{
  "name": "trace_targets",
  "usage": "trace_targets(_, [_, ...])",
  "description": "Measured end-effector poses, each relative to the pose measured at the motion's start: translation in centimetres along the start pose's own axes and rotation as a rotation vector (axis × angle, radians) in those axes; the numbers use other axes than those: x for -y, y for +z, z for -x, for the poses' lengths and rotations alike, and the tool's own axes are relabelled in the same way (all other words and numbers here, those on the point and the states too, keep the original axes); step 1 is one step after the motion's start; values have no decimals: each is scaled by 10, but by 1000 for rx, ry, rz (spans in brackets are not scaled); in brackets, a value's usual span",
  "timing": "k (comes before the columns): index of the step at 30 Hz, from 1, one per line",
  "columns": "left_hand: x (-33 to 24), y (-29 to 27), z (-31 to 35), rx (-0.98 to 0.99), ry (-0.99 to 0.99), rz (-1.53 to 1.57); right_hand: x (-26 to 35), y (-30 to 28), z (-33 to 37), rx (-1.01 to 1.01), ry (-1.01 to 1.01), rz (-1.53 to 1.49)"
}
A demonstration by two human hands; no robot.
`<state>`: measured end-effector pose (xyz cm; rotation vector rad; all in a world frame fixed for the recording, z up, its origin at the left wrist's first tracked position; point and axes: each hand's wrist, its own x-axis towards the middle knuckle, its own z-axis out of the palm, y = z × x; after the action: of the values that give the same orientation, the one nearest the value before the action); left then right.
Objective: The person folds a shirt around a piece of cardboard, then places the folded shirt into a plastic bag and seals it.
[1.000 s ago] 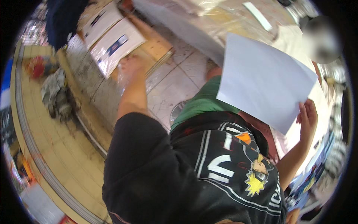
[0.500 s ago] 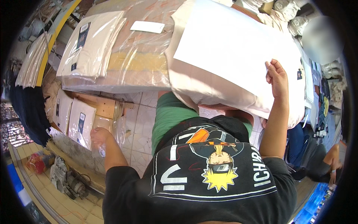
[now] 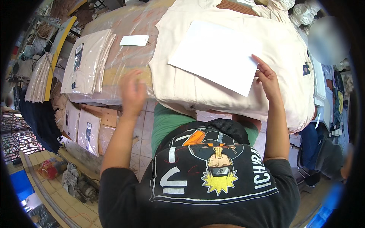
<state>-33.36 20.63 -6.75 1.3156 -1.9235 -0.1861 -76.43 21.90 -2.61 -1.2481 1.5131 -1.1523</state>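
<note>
A stiff white sheet (image 3: 216,55) lies at a slant over a cream garment (image 3: 281,95) spread across the table in front of me. My right hand (image 3: 267,78) is at the sheet's right edge, its index finger over the top and the other fingers curled; it appears to pinch that edge. Over the table's near edge, just left of the garment, my left hand (image 3: 133,91) is smeared by motion, so its fingers cannot be made out. Nothing shows in it. A small dark label (image 3: 306,69) sits on the garment's right part.
Cream shirts in clear bags (image 3: 89,62) are stacked on the left of the plastic-covered table, beside a white card (image 3: 134,40). More bagged shirts (image 3: 88,131) stand in a wooden box below. Clothes (image 3: 329,91) hang at right, near another person's blurred arm (image 3: 346,165).
My left hand has risen from the bagged shirts in the box to the table's edge. The white sheet and my right hand have shifted left, and more of the garment shows.
</note>
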Motion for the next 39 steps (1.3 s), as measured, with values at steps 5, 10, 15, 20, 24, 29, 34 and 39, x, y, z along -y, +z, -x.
trace_targets(5, [-58,39,-30,297,168,-14,11,11,-3,-158,-520,618])
trace_targets(10, [-46,22,-60,-37,52,217,78,1,-17,-525,-1109,1017])
trace_targets(15, [-18,4,-88,-190,-263,516,86,-6,-45,-350,-606,93])
trace_targets(20, [0,20,-67,53,-518,-14,32,26,-76,-84,7,-80])
trace_targets(24, [-9,34,-51,106,-579,-41,6,48,-82,55,263,-14])
trace_targets(29, [-10,29,-56,157,-668,84,15,54,-84,-10,258,196])
trace_targets(34, [-1,25,-57,174,-694,151,21,52,-86,-61,342,311])
trace_targets(39, [-15,26,-55,95,-519,89,27,62,-84,-110,352,360])
